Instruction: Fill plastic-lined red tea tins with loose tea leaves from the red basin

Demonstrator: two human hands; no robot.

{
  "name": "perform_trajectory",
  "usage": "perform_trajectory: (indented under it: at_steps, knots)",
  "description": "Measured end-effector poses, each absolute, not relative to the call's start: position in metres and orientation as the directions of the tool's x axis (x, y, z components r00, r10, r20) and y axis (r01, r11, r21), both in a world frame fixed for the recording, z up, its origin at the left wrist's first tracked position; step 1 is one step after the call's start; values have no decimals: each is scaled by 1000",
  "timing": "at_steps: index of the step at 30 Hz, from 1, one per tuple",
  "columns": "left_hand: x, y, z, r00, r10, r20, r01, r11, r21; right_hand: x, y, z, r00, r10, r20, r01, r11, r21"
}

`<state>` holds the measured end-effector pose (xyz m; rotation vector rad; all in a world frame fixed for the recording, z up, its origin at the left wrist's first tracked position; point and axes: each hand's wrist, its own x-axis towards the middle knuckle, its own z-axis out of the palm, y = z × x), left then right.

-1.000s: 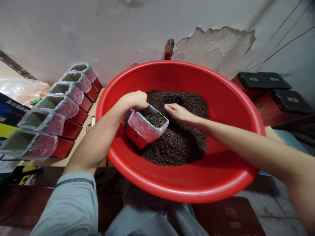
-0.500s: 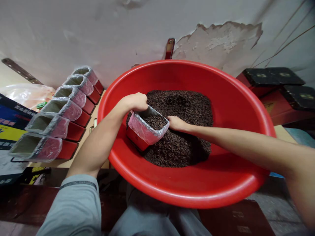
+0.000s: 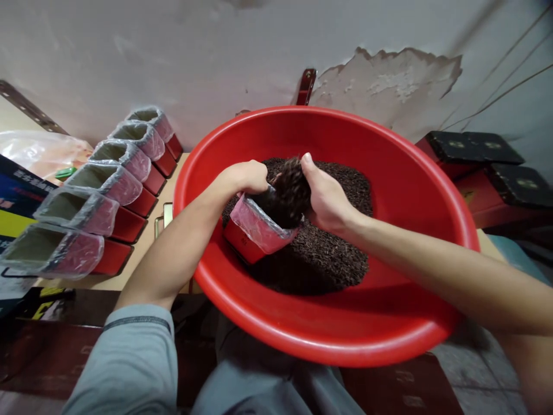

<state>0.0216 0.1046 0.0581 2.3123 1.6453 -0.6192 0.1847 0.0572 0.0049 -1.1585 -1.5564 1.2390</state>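
My left hand [image 3: 253, 176] is closed on the far rim of a red rectangular tin [image 3: 246, 239], which has a clear plastic liner [image 3: 263, 222] folded over its edge. The tin rests tilted in a large red basin [image 3: 324, 346], against a heap of dark loose tea leaves [image 3: 332, 253]. Over the tin's mouth, my right hand [image 3: 328, 193] is cupped round a handful of tea leaves, thumb up. Some leaves blur as they fall into the tin. The fingertips of my right hand are mostly hidden by the leaves.
Left of the basin, several lined red tins [image 3: 99, 178] stand in a row on a wooden table [image 3: 162, 199]. A plastic bag [image 3: 43, 153] lies behind them. Red tins with black lids [image 3: 458, 147] stand at the right, near the peeling wall [image 3: 397, 75].
My right hand has risen from the heap with tea leaves and moved over the tin's mouth, tipping them in. My left hand keeps its hold on the tin.
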Motion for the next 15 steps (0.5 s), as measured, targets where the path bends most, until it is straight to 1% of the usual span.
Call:
perform_trajectory:
  at_steps: [2,4,5,7,8,9,11,12,13,15]
  knots:
    - [21,104,58,267,844,-465,944,-326,-50,188,59,1,-268,960,78,177,128,-976]
    - [21,103,59,254,848,-465,948,-313,-54,200,74,-11,-278,954,115,251,188,-950]
    - [21,103,60,250,850,-464,949,-310,-57,209,84,-19,-284,950,132,329,226,-917]
    - [22,102,61,249,847,-470,948,-312,-61,226,102,-38,-310,943,120,536,278,-797]
    - [21,102,61,246,846,-474,948,-312,-65,232,108,-48,-319,945,65,640,266,-720]
    - [21,102,61,244,844,-477,947,-313,-68,236,111,-58,-322,947,-22,730,233,-643]
    - [20,103,60,249,842,-479,944,-321,-73,236,108,-75,-302,927,-221,848,156,-506]
    - [19,104,59,256,841,-476,942,-328,-72,233,104,-82,-291,911,-294,882,137,-450]
    - [18,105,58,263,841,-473,940,-333,-70,229,100,-88,-286,897,-338,904,135,-405]
    - [17,107,57,267,839,-474,939,-337,-67,221,92,-95,-287,888,-360,922,154,-354]
